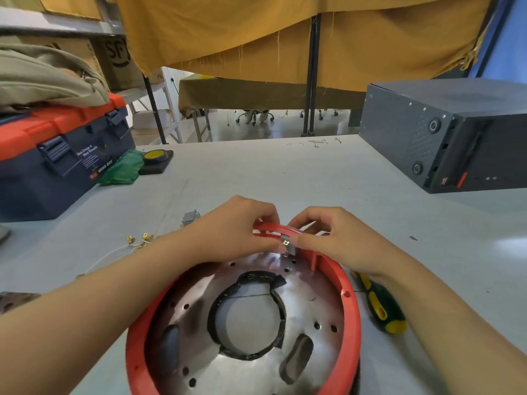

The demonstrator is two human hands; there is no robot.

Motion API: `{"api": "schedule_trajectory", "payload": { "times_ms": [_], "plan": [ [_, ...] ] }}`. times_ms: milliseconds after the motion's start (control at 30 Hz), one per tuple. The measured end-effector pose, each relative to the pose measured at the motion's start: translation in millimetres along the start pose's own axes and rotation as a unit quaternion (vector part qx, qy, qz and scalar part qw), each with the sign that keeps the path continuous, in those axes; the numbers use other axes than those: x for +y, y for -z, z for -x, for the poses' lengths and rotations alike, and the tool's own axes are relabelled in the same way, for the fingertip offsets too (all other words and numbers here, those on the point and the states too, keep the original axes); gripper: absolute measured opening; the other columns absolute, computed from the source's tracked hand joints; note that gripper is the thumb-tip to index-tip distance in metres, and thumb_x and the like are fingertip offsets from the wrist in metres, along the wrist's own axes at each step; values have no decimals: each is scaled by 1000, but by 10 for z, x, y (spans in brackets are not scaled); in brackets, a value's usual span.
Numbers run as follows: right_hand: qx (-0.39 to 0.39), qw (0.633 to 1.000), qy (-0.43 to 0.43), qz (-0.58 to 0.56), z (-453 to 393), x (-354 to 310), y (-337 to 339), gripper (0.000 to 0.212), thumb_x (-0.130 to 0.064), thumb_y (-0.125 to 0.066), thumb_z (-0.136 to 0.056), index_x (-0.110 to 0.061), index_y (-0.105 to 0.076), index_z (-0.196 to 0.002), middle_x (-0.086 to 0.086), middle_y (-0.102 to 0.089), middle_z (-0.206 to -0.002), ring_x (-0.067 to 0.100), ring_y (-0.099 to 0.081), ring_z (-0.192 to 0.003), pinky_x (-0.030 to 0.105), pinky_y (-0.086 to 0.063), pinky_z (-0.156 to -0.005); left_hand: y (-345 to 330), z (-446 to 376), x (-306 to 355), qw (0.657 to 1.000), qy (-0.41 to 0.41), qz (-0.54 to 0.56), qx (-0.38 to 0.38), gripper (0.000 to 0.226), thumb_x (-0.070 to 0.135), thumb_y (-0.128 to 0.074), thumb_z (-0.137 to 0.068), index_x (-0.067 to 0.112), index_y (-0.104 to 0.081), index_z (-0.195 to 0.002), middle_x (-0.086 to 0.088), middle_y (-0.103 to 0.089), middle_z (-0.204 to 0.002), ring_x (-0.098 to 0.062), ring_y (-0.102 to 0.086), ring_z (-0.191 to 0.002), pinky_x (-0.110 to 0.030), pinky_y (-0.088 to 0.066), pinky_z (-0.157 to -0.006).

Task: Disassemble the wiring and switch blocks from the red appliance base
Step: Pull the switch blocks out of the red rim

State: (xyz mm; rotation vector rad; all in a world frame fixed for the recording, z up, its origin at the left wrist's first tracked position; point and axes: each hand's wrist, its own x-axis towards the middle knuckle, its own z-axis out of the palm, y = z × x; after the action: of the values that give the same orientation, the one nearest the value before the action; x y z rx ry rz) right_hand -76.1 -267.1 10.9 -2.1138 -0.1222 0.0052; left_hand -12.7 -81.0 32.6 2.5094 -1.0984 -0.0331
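The red appliance base (349, 297), a round red ring around a shiny metal plate with a black-edged centre hole, lies upside down on the table in front of me. At its far rim a small grey switch block (288, 246) with brass terminals sits just inside the ring. My left hand (236, 226) grips the far rim with curled fingers, its thumb by the block. My right hand (328, 235) pinches the block from the right. A second grey switch block (190, 217) lies loose on the table at the left, near white wires with brass connectors (139, 241).
A screwdriver with a green and yellow handle (382, 305) lies right of the base under my right forearm. A blue and orange toolbox (60, 155) stands far left, with yellow tape (155, 156) and a green bag (122, 169) beside it. A dark grey case (445, 132) sits far right.
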Motion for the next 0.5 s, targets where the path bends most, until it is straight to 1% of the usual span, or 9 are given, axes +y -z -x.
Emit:
{"api": "schedule_trajectory", "payload": {
  "times_ms": [33,67,133,200,300,400,500],
  "plan": [
    [5,1000,5,17,-3,-3,-7,15,-33,-71,-81,-28,-69,-95,-11,-69,-86,3,-66,-76,16,-53,-69,4,-2,1,1000,-9,24,-2,20,35,-72,-77,22,-67,-92,13,-65,-80,-1,-58,-75,-10,-40,-66],
    [12,999,11,35,-4,-4,-15,17,-33,-73,-79,-28,-68,-95,-13,-68,-88,2,-65,-80,13,-52,-67,2,-1,4,999,-14,43,0,18,28,-72,-79,21,-67,-94,13,-66,-82,1,-58,-76,-7,-39,-67],
    [32,997,23,59,-10,-3,-33,19,-31,-75,-77,-28,-67,-94,-14,-67,-90,-1,-63,-82,11,-49,-66,-26,4,6,998,-22,57,13,16,20,-70,-80,18,-68,-95,12,-67,-83,0,-58,-77,-6,-39,-69],
    [50,996,31,64,-8,3,-48,18,-29,-75,-76,-27,-65,-91,-14,-66,-88,-4,-61,-80,10,-48,-64,-66,19,4,997,-30,60,28,15,19,-70,-80,17,-67,-94,11,-67,-80,0,-58,-75,-7,-40,-68],
    [65,994,39,75,3,3,-54,19,-30,-76,-75,-26,-60,-85,-14,-63,-84,-4,-60,-76,11,-49,-61,-102,35,-4,996,-37,62,46,14,20,-69,-81,17,-67,-94,9,-68,-81,-3,-60,-75,-14,-45,-69],
    [74,992,40,98,7,-6,-58,22,-33,-75,-74,-27,-57,-83,-11,-63,-85,3,-62,-69,17,-51,-61,-114,38,-19,996,-38,63,53,14,22,-68,-82,17,-66,-94,8,-70,-83,-5,-62,-77,-21,-48,-73],
    [76,991,40,107,12,-15,-60,21,-33,-74,-74,-26,-56,-82,-11,-63,-86,4,-63,-72,19,-52,-63,-126,41,-31,996,-42,56,55,13,23,-68,-83,16,-65,-94,8,-70,-84,-5,-62,-77,-26,-48,-73]
  ]
}}
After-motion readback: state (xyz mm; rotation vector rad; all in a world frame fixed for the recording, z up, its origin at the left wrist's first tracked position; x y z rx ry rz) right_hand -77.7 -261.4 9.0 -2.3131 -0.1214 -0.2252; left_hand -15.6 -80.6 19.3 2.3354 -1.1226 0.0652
